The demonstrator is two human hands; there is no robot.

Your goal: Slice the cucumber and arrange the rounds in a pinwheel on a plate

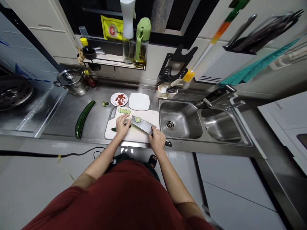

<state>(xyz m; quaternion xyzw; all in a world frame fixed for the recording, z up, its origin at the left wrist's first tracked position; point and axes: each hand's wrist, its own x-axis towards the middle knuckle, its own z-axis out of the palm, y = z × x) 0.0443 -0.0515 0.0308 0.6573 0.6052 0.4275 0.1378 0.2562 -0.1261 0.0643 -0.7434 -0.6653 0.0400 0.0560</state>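
In the head view my right hand (158, 139) is closed round a cleaver (145, 126) with a wide steel blade and a black handle. A round cucumber slice (137, 119) lies on the flat of the blade. My left hand (122, 127) is above the white cutting board (151, 116), thumb and fingers apart, close to the blade's tip. Under it lies a cut cucumber (113, 129), largely covered by the hand. Several overlapping cucumber slices (124, 111) form a row at the board's back edge, just beyond my left fingers.
Behind the board stand a plate of chopped red pieces (119, 99) and a square white plate (139, 101). A whole cucumber (83, 119) and small green end pieces (104, 103) lie left. A lidded pot (72, 82) stands farther back. The double sink (181, 118) is right.
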